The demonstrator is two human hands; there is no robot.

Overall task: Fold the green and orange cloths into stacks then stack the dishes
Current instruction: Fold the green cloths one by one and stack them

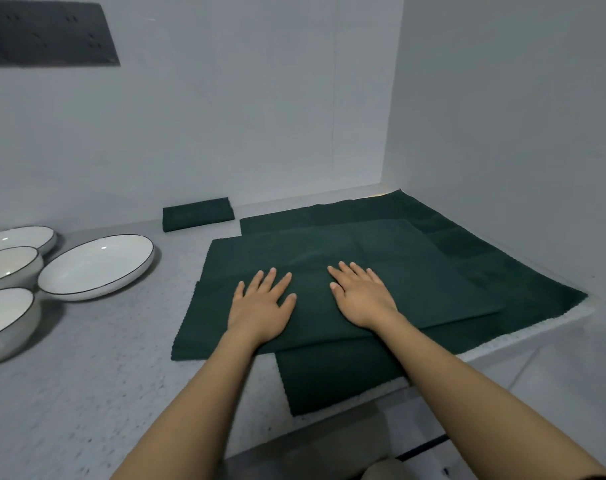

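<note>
Two hands, left (260,303) and right (360,296), flat on spread green cloths (433,271); one folded cloth (197,214); four white dishes (95,268).

Left hand (260,303), right hand (362,295), palms down, fingers spread

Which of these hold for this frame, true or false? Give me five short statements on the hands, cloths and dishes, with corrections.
1. Both hands lie flat on the top green cloth. True: left hand and right hand press it with straight fingers.
2. A folded green cloth sits by the back wall. True.
3. The dishes are already stacked. False: the large plate and the bowls beside it, such as the nearest bowl, stand separately on the counter.
4. An orange cloth lies under the hands. False: every cloth in view is green.
5. The right hand holds a dish. False: it rests on the cloth.
</note>
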